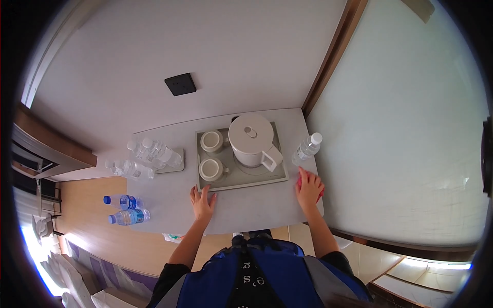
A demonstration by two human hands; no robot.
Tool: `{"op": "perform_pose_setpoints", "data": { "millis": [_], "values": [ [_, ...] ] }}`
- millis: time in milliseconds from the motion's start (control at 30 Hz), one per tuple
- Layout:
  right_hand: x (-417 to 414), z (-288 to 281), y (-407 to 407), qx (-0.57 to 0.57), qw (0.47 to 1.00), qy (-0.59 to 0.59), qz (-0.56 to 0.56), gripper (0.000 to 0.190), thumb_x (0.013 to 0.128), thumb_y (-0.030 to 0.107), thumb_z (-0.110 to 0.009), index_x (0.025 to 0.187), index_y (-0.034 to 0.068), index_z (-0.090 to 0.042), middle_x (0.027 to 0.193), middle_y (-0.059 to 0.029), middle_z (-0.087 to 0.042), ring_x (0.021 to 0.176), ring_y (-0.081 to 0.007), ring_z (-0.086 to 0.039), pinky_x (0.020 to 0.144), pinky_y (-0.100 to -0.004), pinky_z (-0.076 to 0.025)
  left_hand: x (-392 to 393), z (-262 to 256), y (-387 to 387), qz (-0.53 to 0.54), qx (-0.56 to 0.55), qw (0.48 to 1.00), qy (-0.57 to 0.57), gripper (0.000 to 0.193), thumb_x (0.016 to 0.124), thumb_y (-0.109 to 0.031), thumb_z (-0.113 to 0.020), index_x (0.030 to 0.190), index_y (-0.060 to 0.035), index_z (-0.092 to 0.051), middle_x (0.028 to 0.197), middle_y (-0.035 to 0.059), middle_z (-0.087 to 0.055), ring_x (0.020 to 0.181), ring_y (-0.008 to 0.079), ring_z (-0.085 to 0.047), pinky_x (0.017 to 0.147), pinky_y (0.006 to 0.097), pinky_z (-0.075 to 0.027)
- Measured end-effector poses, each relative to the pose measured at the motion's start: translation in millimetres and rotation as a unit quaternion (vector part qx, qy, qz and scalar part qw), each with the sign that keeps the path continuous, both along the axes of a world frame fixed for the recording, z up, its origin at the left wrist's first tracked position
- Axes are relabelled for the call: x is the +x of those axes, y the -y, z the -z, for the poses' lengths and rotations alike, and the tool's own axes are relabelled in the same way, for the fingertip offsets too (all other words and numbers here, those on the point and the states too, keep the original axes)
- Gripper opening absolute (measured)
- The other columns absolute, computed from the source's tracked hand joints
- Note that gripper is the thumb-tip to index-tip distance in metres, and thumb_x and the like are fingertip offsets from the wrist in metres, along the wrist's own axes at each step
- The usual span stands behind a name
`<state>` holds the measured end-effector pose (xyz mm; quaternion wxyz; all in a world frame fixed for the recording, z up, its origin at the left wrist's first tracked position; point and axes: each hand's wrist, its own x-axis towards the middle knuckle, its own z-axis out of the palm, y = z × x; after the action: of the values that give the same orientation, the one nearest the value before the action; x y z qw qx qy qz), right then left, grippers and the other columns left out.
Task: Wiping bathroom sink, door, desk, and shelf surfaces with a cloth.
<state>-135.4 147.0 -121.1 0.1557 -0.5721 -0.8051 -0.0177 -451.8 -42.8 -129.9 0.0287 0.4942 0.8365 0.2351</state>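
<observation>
My left hand [203, 202] rests with spread fingers at the near left corner of a grey tray [246, 185], its fingertips at the rim. On the tray stand a white electric kettle [250, 134] on its base and two white cups [211, 141] that look upside down. Near the table's right edge, my right hand [309, 188] lies over a red cloth [321, 194], mostly hidden under the palm and fingers. Just beyond those fingers stands a clear plastic bottle with a white cap [307, 149].
Several clear bottles [165, 154] stand at the table's left, some by a flat grey pad [179, 165]. Nearer are two blue-capped bottles [129, 217]. A black wall socket [180, 84] is on the wall behind; a frosted glass panel [396, 154] borders the right side.
</observation>
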Motion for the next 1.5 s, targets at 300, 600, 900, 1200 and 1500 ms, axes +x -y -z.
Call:
{"op": "perform_pose_setpoints", "data": {
  "millis": [300, 600, 900, 1200, 1500],
  "values": [
    [-25, -7, 2, -0.027, 0.993, -0.083, -0.085, 0.055, 0.066, 0.023, -0.068, 0.118, 0.035, -0.055, 0.102, -0.0034, -0.049, 0.100, -0.0258, -0.045, 0.080, -0.0479, -0.034, -17, 9, -6, 0.000, 0.051, 0.999, 0.002, 0.028, 0.079, -0.022, -0.066, 0.100, -0.0079, -0.055, 0.118, 0.0190, -0.050, 0.122, 0.0436, -0.031, 0.100, 0.0516, -0.028],
    [-30, -8, 11, -0.020, 0.996, -0.032, -0.084, 0.040, 0.066, 0.023, -0.070, 0.104, 0.029, -0.060, 0.107, -0.0043, -0.048, 0.105, -0.0280, -0.042, 0.082, -0.0480, -0.033, -21, 13, -7, 0.000, 0.056, 0.998, 0.002, 0.027, 0.078, -0.021, -0.066, 0.098, -0.0073, -0.055, 0.109, 0.0159, -0.055, 0.119, 0.0431, -0.034, 0.097, 0.0519, -0.031],
    [-33, -1, 15, -0.006, 0.997, -0.024, -0.066, 0.039, 0.067, 0.024, -0.070, 0.104, 0.028, -0.059, 0.106, -0.0055, -0.048, 0.105, -0.0288, -0.041, 0.084, -0.0492, -0.032, -20, 15, -7, -0.003, 0.070, 0.998, 0.007, 0.026, 0.078, -0.021, -0.066, 0.096, -0.0057, -0.054, 0.108, 0.0171, -0.055, 0.117, 0.0430, -0.035, 0.095, 0.0509, -0.032],
    [-41, 12, 19, 0.040, 0.997, -0.016, -0.059, 0.039, 0.065, 0.025, -0.071, 0.102, 0.027, -0.057, 0.104, -0.0045, -0.047, 0.106, -0.0280, -0.042, 0.084, -0.0511, -0.031, -23, 19, -3, -0.009, 0.079, 0.996, 0.026, 0.029, 0.077, -0.021, -0.067, 0.098, -0.0064, -0.054, 0.111, 0.0211, -0.053, 0.117, 0.0429, -0.036, 0.095, 0.0502, -0.033],
    [-34, 15, 19, 0.048, 0.997, -0.015, -0.063, 0.042, 0.064, 0.023, -0.070, 0.104, 0.027, -0.056, 0.103, -0.0049, -0.046, 0.106, -0.0292, -0.042, 0.086, -0.0506, -0.030, -15, 17, -8, -0.032, 0.076, 0.996, 0.045, 0.030, 0.079, -0.026, -0.066, 0.100, -0.0083, -0.055, 0.120, 0.0199, -0.050, 0.119, 0.0426, -0.034, 0.096, 0.0494, -0.034]
  ]
}}
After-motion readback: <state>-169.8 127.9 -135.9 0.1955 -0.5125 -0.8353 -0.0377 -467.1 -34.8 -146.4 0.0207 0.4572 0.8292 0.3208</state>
